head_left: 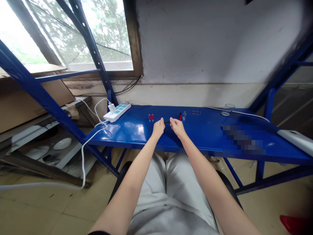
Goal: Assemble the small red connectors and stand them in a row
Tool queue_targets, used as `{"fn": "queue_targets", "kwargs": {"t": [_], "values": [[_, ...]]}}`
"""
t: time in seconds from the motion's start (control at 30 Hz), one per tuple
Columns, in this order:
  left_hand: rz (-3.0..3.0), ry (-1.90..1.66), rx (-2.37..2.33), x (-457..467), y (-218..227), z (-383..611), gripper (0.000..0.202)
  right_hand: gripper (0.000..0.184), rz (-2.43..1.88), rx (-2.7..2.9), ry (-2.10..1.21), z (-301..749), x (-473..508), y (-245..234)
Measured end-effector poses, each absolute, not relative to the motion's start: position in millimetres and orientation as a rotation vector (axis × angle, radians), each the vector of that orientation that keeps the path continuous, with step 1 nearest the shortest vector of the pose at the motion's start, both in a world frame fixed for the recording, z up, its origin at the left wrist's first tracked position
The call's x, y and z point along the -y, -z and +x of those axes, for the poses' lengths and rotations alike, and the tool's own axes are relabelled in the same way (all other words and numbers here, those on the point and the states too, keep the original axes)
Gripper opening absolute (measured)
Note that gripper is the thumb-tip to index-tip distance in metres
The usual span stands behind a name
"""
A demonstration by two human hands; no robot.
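Note:
Both hands meet over the front middle of the blue table. My left hand [159,127] is closed in a pinch on one end of a thin black rod [167,122]. At the other end, the fingers of my right hand [177,126] are pinched on the same rod; its exact kind is too small to tell. Just beyond my left hand stand two small red tubes [151,117] with paler lower ends. Behind my right hand are a red tube with a dark top [180,116] and a small clear tube [184,116].
Several tiny pieces [196,113] lie in a row at the back of the blue table [129,133]. A glass [228,110] stands farther right. A white power strip [117,112] with cables occupies the left end. Blue posts [94,45] frame the table.

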State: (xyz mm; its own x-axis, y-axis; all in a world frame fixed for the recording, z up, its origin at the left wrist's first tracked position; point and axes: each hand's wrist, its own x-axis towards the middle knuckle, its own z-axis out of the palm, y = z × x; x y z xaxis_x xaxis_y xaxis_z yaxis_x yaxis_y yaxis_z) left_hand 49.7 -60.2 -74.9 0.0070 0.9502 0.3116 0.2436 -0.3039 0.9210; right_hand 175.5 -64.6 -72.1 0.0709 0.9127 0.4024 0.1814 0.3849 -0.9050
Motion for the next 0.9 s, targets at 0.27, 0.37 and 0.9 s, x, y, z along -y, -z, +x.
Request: {"fn": "queue_targets", "kwargs": {"t": [0.27,0.37,0.9], "values": [[1.648,-1.368,-1.065,64.9,70.3,49.3,0.037,0.052,-1.053,1.358,-0.744,178.8,61.8,73.4],[1.746,-1.382,-1.111,66.1,70.4,48.4,0.039,0.052,-1.068,1.373,-0.729,178.2,61.7,74.1],[1.543,-1.373,-1.235,61.7,73.3,47.6,0.053,0.051,-1.062,1.361,-0.755,176.4,64.9,70.9]]}}
